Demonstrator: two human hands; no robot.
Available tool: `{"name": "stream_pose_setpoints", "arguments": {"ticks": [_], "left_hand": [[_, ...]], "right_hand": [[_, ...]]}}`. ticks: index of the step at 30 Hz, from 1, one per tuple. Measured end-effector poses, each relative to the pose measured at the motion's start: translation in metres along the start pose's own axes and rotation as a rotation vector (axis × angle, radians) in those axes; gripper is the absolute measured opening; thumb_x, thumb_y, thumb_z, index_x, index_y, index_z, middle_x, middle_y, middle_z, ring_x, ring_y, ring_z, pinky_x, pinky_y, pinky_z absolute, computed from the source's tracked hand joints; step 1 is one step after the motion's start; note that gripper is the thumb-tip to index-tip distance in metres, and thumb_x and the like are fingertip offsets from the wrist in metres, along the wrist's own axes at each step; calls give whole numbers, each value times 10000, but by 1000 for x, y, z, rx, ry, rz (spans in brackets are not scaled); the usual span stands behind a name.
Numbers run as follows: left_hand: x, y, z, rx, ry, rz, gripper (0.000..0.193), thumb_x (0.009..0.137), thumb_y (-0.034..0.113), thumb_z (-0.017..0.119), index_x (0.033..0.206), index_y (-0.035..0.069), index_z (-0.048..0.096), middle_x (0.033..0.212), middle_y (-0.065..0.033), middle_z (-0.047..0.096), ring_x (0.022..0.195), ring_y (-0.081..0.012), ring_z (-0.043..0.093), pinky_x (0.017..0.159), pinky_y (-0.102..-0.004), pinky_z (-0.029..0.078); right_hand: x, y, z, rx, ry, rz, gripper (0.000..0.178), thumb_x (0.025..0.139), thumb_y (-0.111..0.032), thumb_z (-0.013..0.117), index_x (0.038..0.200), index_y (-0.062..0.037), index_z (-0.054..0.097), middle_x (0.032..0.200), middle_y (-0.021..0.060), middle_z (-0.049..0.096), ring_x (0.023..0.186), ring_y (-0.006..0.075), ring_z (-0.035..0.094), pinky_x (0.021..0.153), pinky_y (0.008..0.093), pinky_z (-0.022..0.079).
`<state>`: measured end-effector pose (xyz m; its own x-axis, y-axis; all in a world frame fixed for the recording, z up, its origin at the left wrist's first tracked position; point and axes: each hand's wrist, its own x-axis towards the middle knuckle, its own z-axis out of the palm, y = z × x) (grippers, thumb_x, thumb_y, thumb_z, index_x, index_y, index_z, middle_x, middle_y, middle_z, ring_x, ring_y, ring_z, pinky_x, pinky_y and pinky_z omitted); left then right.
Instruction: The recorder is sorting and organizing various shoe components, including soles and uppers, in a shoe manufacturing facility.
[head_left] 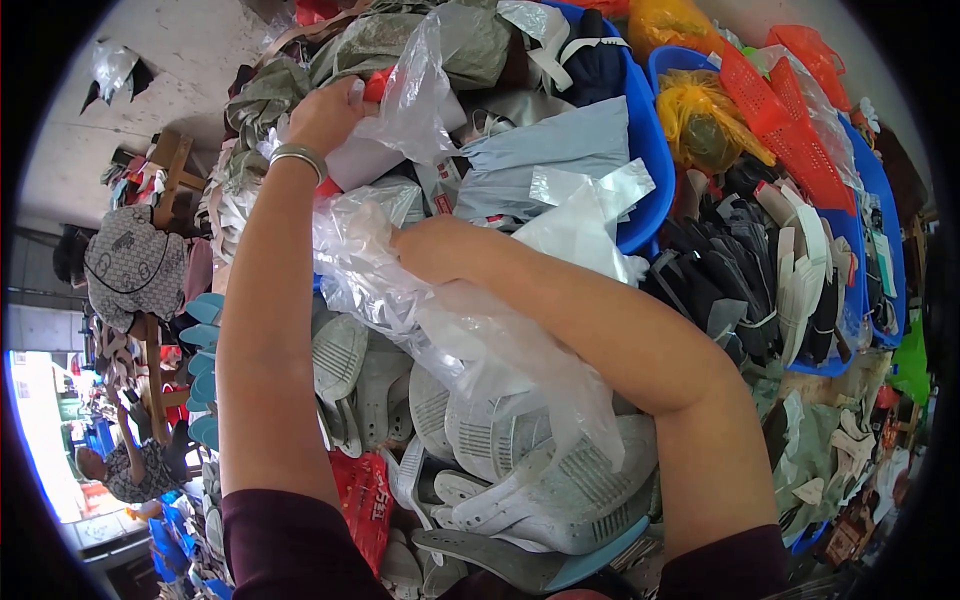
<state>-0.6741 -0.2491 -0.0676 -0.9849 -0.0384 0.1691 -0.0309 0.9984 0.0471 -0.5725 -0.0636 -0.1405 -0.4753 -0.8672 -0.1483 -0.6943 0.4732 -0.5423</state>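
Observation:
My left hand [325, 118], with a bracelet at the wrist, reaches to the pile at the upper left. Its fingers are closed at the edge of a clear plastic bag [415, 100], beside a bit of red material [378, 84]. Lower and to the right, my right hand [425, 248] is closed on a second crumpled clear plastic bag [470, 320], which partly covers its fingers. That bag trails down under my right forearm over several grey shoe soles [570, 490]. Between my hands lie a pale roll-like piece [365, 163] and more plastic.
A blue basket [650, 150] holds a grey plastic packet [545, 150] and dark cloth. Right of it, blue bins hold bundled dark strips [715, 270], a red perforated basket [775, 100] and a yellow bag [705, 125]. A red packet [362, 505] lies by the soles. Another person [130, 465] is far left.

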Motion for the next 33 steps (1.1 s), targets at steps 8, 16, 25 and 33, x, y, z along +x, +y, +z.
{"name": "stream_pose_setpoints", "arguments": {"ticks": [8,16,25,33], "left_hand": [[-4,3,0,31,10,-23,292,891,383,507,1016,134,594,969,-163,656,940,-366,604,783,-475,474],[-12,12,-2,-12,-4,-14,263,890,344,502,988,117,593,940,-182,652,899,-385,608,769,-492,470],[-10,10,4,-23,61,21,265,859,353,565,970,112,579,909,-181,652,872,-393,611,750,-492,471],[-9,17,4,15,35,19,279,845,361,588,967,109,578,893,-183,654,858,-396,613,742,-493,468]], "right_hand": [[-9,8,-52,-97,-4,66,341,800,-131,512,1094,-25,646,1028,179,662,890,335,655,773,418,514],[-49,186,-151,10,1147,761,435,771,-273,613,1073,38,575,1041,274,611,1015,399,583,874,446,475],[-42,193,-121,175,1029,1068,783,685,-314,790,1227,52,359,1157,220,571,1085,379,559,920,436,461],[-57,186,-109,336,782,1125,868,596,-482,775,1212,50,474,1156,176,613,1049,309,613,889,367,486]]}}
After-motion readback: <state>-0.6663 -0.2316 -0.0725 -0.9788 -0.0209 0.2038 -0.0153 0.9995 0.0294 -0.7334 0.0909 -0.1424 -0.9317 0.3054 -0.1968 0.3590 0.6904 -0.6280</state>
